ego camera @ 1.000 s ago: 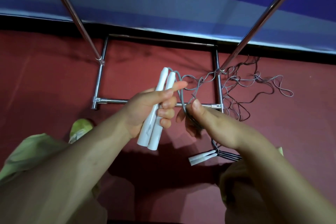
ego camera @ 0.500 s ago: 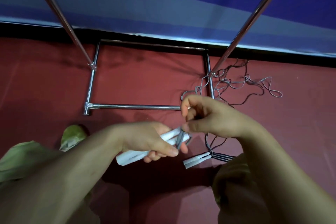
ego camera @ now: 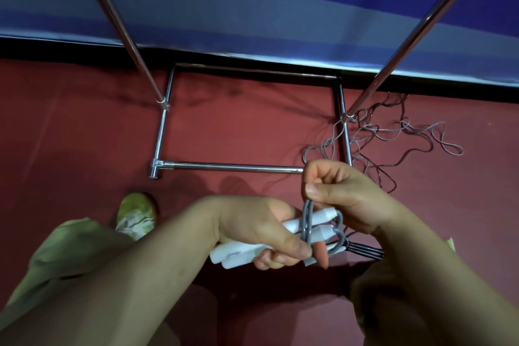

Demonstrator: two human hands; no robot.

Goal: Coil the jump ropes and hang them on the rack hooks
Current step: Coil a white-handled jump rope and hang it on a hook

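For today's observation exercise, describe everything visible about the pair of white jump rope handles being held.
The white jump rope handles look like smooth plastic, two lying side by side, roughly level, tips pointing right. The left hand grips them together above the red floor. Grey cord loops around them near the tips; the right hand pinches that cord just above.

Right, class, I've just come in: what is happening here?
A person is coiling a jump rope. The left hand grips the two white handles together, while the right hand pinches the grey cord and winds it around them. More loose cord lies tangled on the red floor by the metal rack. Nothing is hung yet.
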